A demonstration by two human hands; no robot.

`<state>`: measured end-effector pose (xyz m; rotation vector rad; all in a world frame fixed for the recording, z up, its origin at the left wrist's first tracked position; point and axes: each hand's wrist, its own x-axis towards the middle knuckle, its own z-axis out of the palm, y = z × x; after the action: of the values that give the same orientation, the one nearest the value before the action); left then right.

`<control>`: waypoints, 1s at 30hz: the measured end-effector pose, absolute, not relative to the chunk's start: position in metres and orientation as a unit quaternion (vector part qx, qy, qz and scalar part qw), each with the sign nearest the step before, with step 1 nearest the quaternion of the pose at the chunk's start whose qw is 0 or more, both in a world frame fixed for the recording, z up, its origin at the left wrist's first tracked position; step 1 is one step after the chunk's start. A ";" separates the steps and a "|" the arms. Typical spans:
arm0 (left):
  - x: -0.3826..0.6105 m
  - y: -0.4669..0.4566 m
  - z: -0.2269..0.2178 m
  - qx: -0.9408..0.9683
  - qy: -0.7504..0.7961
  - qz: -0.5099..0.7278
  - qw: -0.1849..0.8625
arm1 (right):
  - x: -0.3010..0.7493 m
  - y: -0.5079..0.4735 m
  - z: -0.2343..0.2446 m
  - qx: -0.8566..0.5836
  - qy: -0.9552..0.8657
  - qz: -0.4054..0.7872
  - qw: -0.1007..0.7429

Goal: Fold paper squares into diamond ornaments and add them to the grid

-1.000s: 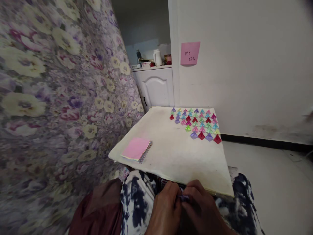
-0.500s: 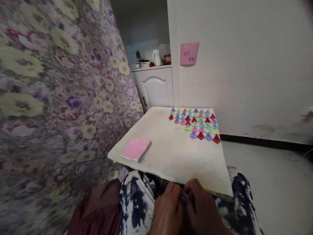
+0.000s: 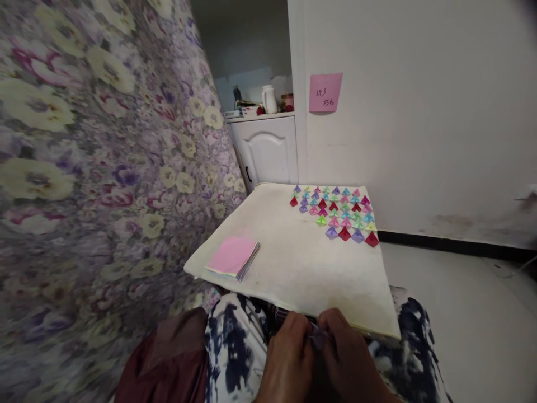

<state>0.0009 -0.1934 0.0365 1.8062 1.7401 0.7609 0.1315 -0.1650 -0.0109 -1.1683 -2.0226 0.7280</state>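
At the bottom of the view my left hand [image 3: 289, 358] and my right hand [image 3: 350, 358] meet just below the near edge of a cream board [image 3: 293, 263]. Both pinch a small purple folded paper [image 3: 318, 336] between their fingertips. The board rests over my lap. Several small folded paper pieces [image 3: 338, 215] in red, purple, pink, green and blue lie in rows at its far right corner. A stack of square paper sheets [image 3: 234, 256] with a pink top sheet sits at the board's near left corner.
A floral fabric surface [image 3: 92, 168] rises along the left. A white wall [image 3: 419, 112] on the right carries a pink sticky note [image 3: 325, 92]. Behind is a white cabinet [image 3: 266, 148] with a white jug [image 3: 269, 99] and jars on it. Pale floor lies to the right.
Both hands stay together on the purple paper with small finger shifts. The view has barely moved.
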 end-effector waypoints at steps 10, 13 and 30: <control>0.001 -0.191 0.025 0.658 0.645 0.293 0.255 | 0.133 -0.162 -0.008 -0.402 -0.805 0.270 0.343; 0.000 -0.190 0.025 0.649 0.650 0.296 0.261 | 0.133 -0.162 -0.008 -0.391 -0.806 0.284 0.341; 0.002 -0.111 -0.027 0.653 0.635 0.347 0.226 | 0.128 -0.084 -0.029 -0.520 -0.822 0.033 0.232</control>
<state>0.0018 -0.1111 -0.0273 1.7996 1.7495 0.9563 0.1281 -0.0843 -0.0287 -1.4279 -2.2576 0.0905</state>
